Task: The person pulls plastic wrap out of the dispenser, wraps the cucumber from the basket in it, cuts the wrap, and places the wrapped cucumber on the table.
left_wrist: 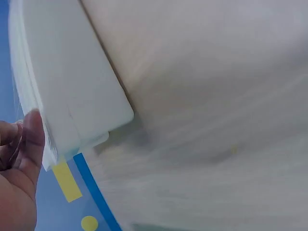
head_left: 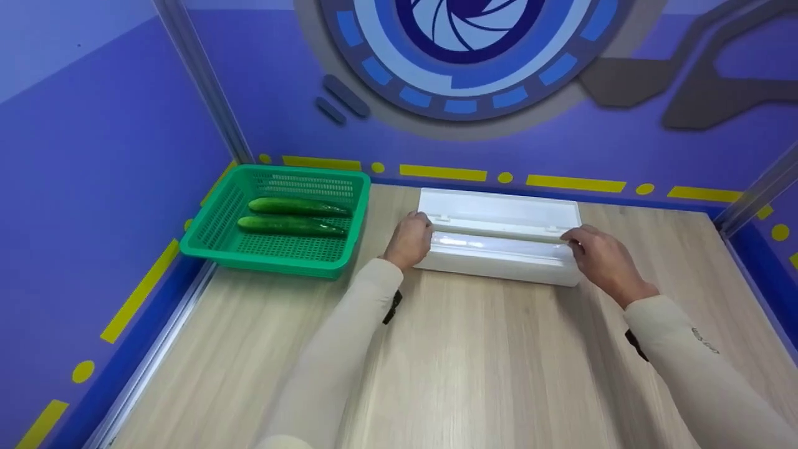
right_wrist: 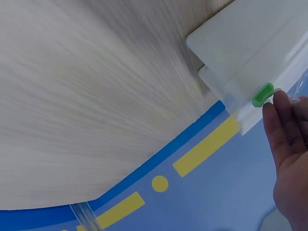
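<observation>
A white cling film dispenser (head_left: 499, 215) lies open at the back of the wooden table, its lid folded back and the shiny roll (head_left: 499, 243) showing. My left hand (head_left: 409, 240) grips the box's left end; in the left wrist view the thumb (left_wrist: 31, 139) presses on the edge of the dispenser (left_wrist: 72, 72). My right hand (head_left: 598, 255) pinches the right end. In the right wrist view its fingers (right_wrist: 281, 120) touch the dispenser (right_wrist: 240, 43) beside a small green tab (right_wrist: 262, 94).
A green plastic basket (head_left: 262, 262) stands left of the dispenser with two cucumbers (head_left: 296, 206) lying in it. Purple walls close the table (head_left: 467, 362) at the back and on both sides. Bare wood reaches from the box to the near edge.
</observation>
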